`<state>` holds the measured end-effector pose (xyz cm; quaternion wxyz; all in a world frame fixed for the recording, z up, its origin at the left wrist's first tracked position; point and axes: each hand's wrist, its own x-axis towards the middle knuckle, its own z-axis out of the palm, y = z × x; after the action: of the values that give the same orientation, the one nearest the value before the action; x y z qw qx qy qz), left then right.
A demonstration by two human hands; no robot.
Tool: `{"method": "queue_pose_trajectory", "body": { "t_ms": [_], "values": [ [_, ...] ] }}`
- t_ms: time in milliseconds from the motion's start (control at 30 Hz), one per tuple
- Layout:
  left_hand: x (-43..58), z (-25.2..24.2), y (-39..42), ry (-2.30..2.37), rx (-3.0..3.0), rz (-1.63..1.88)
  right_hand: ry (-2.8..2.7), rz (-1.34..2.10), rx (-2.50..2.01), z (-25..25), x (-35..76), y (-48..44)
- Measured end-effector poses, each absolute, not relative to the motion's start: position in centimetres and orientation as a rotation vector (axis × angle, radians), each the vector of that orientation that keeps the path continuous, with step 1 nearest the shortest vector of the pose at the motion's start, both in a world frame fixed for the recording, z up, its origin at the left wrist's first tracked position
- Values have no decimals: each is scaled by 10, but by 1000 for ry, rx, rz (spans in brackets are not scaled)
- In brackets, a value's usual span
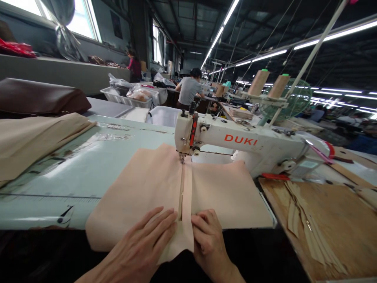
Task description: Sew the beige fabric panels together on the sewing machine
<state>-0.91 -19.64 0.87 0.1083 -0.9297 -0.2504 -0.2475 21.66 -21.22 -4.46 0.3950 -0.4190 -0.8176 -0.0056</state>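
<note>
A pale peach fabric piece (147, 188) with a zipper (182, 192) down its middle lies flat on the sewing table, its far end under the needle of a white DUKI sewing machine (241, 141). My left hand (144, 243) rests flat on the fabric left of the zipper, fingers stretched out. My right hand (207, 239) sits just right of the zipper with fingers curled, pressing the fabric edge near the table front.
A stack of beige fabric (35, 137) and a brown leather piece (38, 98) lie at the left. A wooden board (332, 224) with tan strips is at the right. Thread cones (259, 82) stand behind the machine. Another person (188, 90) works at a table farther back.
</note>
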Motion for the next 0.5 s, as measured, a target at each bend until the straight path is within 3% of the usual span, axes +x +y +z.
{"method": "queue_pose_trajectory", "body": {
  "t_ms": [500],
  "values": [
    [-4, 2, -195, -696, -2679, -665, -2030, 43, -1042, -32, 217, -215]
  ]
}}
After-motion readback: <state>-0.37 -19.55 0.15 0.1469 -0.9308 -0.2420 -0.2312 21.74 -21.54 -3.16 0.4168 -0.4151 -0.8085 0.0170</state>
